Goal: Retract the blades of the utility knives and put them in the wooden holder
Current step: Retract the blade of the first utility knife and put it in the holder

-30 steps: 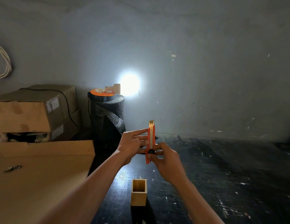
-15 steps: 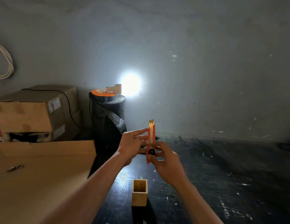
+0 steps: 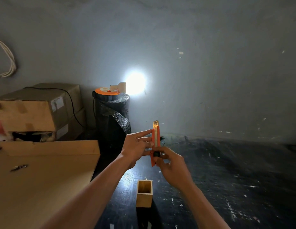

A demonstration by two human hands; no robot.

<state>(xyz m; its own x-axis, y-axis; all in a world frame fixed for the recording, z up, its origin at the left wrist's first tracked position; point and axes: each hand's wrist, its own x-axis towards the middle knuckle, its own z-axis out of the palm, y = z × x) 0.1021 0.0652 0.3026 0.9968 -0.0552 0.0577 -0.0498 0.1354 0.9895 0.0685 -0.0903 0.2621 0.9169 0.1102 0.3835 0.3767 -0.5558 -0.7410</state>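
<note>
Holding orange utility knife (image 3: 156,142) upright | left hand (image 3: 135,146) fingers extended against its side | right hand (image 3: 170,166) pinching lower end

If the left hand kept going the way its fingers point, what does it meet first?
The orange utility knife: the left hand points rightward and its fingertips already rest against the knife's side. The right hand sits just beyond.

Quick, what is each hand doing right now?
Left hand: fingers stretched out flat against the side of the orange knife, steadying it.
Right hand: closed on the knife's lower end, at its black slider.
</note>
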